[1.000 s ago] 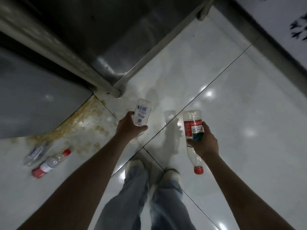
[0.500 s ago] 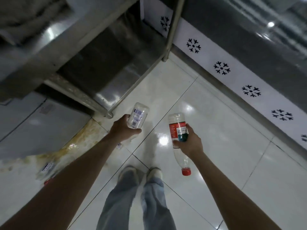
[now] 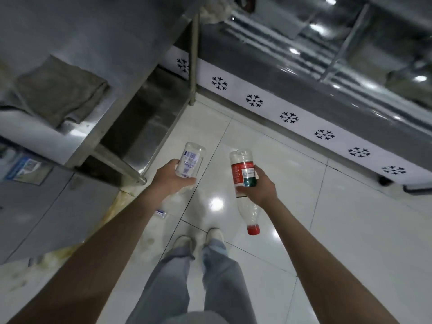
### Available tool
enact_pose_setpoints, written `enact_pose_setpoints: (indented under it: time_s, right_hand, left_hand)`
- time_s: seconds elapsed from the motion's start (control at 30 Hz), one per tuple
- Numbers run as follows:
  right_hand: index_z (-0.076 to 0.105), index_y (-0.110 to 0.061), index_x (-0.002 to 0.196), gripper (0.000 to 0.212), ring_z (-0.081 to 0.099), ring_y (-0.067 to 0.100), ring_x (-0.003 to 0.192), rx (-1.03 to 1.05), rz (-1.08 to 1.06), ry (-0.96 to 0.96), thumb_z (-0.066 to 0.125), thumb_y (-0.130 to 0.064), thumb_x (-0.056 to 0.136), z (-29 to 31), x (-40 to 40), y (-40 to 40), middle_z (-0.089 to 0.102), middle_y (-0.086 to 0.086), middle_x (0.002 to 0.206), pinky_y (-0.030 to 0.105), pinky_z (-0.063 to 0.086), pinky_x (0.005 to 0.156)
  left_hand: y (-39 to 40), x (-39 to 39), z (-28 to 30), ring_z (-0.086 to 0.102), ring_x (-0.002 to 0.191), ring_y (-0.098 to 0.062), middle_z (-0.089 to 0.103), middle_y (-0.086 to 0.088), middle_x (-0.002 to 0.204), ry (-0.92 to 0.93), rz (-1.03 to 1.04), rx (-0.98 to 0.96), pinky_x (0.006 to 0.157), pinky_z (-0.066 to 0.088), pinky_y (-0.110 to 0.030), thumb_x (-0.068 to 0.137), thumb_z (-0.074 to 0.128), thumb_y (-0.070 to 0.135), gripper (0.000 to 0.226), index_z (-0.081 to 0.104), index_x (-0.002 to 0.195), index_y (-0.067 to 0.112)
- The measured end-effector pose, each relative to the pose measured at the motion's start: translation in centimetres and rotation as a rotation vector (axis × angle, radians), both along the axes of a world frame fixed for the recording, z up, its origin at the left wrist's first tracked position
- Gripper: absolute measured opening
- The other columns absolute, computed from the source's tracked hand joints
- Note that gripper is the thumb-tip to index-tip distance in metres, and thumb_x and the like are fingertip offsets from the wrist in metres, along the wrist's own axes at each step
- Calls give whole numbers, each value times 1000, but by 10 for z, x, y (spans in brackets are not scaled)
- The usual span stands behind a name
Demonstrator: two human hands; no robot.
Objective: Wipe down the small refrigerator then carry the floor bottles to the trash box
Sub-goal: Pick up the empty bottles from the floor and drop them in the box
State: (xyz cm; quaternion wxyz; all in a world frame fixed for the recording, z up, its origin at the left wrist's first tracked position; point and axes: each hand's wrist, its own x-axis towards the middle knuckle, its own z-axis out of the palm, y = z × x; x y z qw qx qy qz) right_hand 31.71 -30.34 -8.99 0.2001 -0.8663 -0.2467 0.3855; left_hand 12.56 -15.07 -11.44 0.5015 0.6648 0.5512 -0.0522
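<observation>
The person stands on the glossy white tiled floor (image 3: 350, 230). The left hand (image 3: 171, 177) grips a clear plastic bottle with a white barcode label (image 3: 190, 161); the right hand (image 3: 259, 188) grips a clear red-labelled bottle with a red cap (image 3: 243, 183), cap downward. I judge the carrying step is in hand; next they must find the trash box, which is not in view.

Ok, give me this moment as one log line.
left hand: grips white-label bottle | right hand: grips red-label bottle, cap down | trash box: not visible
</observation>
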Motion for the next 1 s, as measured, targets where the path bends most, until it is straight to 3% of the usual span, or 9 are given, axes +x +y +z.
enact_pose_setpoints:
  time_s: [0.07,0.2,0.57,1.0]
  right_hand:
    - [39,-19,135,71,59,22,107,10,-34,-12,76,-23,75,16,-5,-12,62,4,119,27,41,85]
    - [38,-19,137,72,58,22,109,34,-148,-35,75,-24,76,40,-11,-40,61,4,122,23,38,83]
    - [39,-19,137,73,59,20,105,52,-422,-21,76,-21,75,74,-18,-149,61,4,120,24,41,83]
    - [44,-22,132,68,58,16,100,98,-706,-25,77,-23,73,89,-15,-341,62,1,117,24,43,83]
  left_hand:
    - [-6,2,16,56,87,-14,57,7,99,3,-47,16,60,37,-19,70,77,37,58,52,120,23]
    - [-13,12,39,55,89,-15,59,3,104,-35,-143,41,74,39,-24,69,79,36,61,52,121,20]
    - [-61,46,75,53,94,-15,59,-1,120,-73,-328,35,79,39,-25,71,78,38,64,51,126,19]
    - [-232,115,96,56,95,-16,62,0,117,-122,-539,22,82,41,-25,69,79,36,64,51,124,21]
